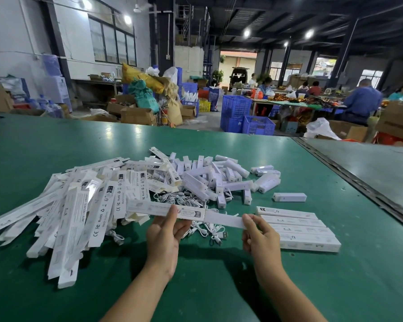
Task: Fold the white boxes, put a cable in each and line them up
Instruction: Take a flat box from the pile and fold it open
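I hold one long white box (186, 213) level above the green table (335, 287). My left hand (165, 233) grips it near the middle, thumb on top. My right hand (258, 235) pinches its right end, from which a white inner sleeve sticks out. White cables (203, 228) lie loose on the table just beneath. Left of my hands spreads a heap of flat unfolded boxes (79, 212). To the right, several filled boxes (300, 231) lie side by side in a row.
A pile of small white devices (221, 177) lies behind the cables, with one (289, 197) lying apart at the right. A dark seam (358, 182) separates this table from the grey one on the right. Beyond are crates, cartons and seated workers.
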A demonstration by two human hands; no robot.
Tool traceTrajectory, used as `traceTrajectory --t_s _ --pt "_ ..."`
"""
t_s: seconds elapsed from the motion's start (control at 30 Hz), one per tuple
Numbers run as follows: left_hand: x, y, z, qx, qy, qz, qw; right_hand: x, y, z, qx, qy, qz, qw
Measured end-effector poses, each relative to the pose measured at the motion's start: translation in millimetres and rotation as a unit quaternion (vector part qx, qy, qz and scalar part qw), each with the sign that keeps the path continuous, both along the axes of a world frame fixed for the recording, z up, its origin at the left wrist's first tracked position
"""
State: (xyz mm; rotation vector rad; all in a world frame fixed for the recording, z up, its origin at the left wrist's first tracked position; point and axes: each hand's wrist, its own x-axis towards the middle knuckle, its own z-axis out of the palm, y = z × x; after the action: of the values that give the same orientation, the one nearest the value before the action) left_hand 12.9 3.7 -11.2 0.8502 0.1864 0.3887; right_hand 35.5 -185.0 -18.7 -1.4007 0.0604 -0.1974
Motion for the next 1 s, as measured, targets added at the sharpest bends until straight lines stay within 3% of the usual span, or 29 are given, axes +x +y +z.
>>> traceTrajectory --t_s 0.37,0.53,0.77,1.0 --pt "-1 -2 -1 0.033 0.019 -0.031 0.999 -4 2 -1 -0.105 -0.038 -0.062 0.992" --pt "-1 -6 -3 0.067 0.017 -0.026 0.997 -10 6 3 -0.119 -0.055 -0.013 0.991" --pt "0 -11 -3 0.068 0.011 -0.023 0.997 -14 19 3 0.023 -0.007 0.069 0.997" --pt "1 -12 -5 0.068 0.02 -0.02 0.997 -15 20 2 0.053 0.044 0.158 0.985"
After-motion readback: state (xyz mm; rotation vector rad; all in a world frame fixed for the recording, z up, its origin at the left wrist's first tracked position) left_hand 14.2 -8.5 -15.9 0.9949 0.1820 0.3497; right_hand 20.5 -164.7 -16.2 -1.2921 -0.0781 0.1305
